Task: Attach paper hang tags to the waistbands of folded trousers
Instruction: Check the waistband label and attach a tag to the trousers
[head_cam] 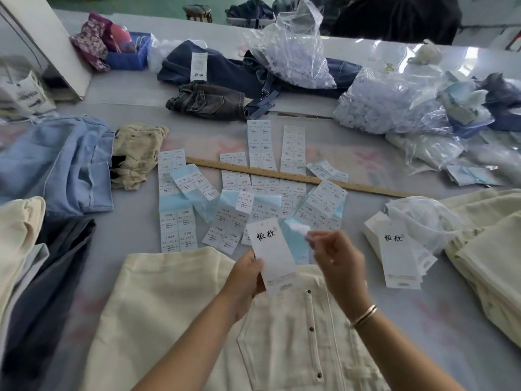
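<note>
1. A pale grey table (394,328) carries everything.
2. Cream trousers (174,311) lie flat at its near edge.
3. Sheets of size stickers (176,230) spread across the middle, with a wooden ruler (304,177) lying over some of them.
4. A stack of white hang tags (394,258) sits to the right, beside folded cream trousers (485,258).
5. Light blue trousers (70,165) lie at the left; dark jeans (208,101) and clear plastic bags (394,103) lie farther back.
</note>
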The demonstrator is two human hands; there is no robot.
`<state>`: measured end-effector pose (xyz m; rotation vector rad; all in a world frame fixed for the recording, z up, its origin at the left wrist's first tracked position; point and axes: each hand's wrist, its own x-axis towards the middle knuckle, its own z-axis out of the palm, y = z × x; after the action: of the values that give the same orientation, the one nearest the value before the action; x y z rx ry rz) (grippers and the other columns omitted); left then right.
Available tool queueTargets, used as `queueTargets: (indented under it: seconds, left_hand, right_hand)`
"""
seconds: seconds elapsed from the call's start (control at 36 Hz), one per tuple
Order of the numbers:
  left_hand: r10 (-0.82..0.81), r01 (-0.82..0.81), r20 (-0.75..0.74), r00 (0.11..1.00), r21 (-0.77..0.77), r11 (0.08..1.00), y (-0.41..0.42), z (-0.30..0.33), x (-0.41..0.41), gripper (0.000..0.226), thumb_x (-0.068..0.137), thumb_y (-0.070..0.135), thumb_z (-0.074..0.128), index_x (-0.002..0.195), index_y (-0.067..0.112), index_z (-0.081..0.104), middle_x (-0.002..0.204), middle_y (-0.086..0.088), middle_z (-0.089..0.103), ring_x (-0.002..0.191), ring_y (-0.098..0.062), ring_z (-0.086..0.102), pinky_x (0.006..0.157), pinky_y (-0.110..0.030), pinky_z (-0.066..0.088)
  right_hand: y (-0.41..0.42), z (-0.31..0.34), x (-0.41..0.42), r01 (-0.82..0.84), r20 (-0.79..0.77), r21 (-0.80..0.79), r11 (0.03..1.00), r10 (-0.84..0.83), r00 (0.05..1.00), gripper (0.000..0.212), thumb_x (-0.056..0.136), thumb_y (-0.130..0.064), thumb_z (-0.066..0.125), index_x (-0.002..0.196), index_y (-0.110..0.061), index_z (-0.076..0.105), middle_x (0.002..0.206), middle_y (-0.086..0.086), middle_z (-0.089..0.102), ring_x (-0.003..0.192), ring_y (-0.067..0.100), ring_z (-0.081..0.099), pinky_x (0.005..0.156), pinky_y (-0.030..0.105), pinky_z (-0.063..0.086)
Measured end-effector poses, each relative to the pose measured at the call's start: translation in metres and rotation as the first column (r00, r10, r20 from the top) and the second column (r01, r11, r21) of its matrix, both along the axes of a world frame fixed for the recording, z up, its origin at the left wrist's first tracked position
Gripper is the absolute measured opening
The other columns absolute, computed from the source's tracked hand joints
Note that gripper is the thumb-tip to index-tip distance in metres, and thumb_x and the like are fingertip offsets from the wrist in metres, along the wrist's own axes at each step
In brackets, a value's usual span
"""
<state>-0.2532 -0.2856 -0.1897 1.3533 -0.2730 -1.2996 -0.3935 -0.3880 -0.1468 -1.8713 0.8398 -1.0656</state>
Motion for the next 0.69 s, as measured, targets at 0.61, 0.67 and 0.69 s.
queueTargets:
  seconds: [0.61, 0.67, 0.69]
  left_hand:
    - [-0.037, 0.043, -0.064, 0.997, 0.094, 0.995, 0.022, 0.023, -0.022, 0.025, 0.096, 0.02, 0.054, 0.108, 0.004, 0.069, 0.097, -0.018, 0.073, 0.081, -0.03, 0.07, 0.076, -0.044, 0.058]
    - [-0.02, 0.025, -0.034, 0.999, 0.134, 0.991, 0.017, 0.021, -0.03, 0.019, 0.096, 0.017, 0.056, 0.104, 0.004, 0.068, 0.085, -0.013, 0.075, 0.069, -0.024, 0.07, 0.06, -0.036, 0.057]
    - [-0.015, 0.02, -0.035, 0.999, 0.151, 0.988, 0.014, 0.02, -0.034, 0.018, 0.096, 0.018, 0.056, 0.101, 0.005, 0.067, 0.081, -0.01, 0.075, 0.065, -0.023, 0.07, 0.055, -0.033, 0.055]
  right_hand:
    - [0.026, 0.002, -0.03, -0.674, -0.684, -0.445, 0.59, 0.262, 0.681, 0.007, 0.083, -0.025, 0.065, 0.084, -0.018, 0.067, 0.093, -0.007, 0.073, 0.077, 0.019, 0.062, 0.07, 0.027, 0.055]
    - [0.027, 0.001, -0.039, -0.69, -0.729, -0.443, 0.572, 0.217, 0.649, 0.013, 0.085, -0.035, 0.057, 0.083, -0.028, 0.068, 0.099, -0.015, 0.071, 0.081, 0.014, 0.06, 0.072, 0.023, 0.052]
    - [0.027, 0.0, -0.045, -0.701, -0.752, -0.436, 0.564, 0.199, 0.628, 0.016, 0.085, -0.039, 0.055, 0.083, -0.031, 0.069, 0.102, -0.019, 0.07, 0.083, 0.011, 0.059, 0.073, 0.021, 0.05]
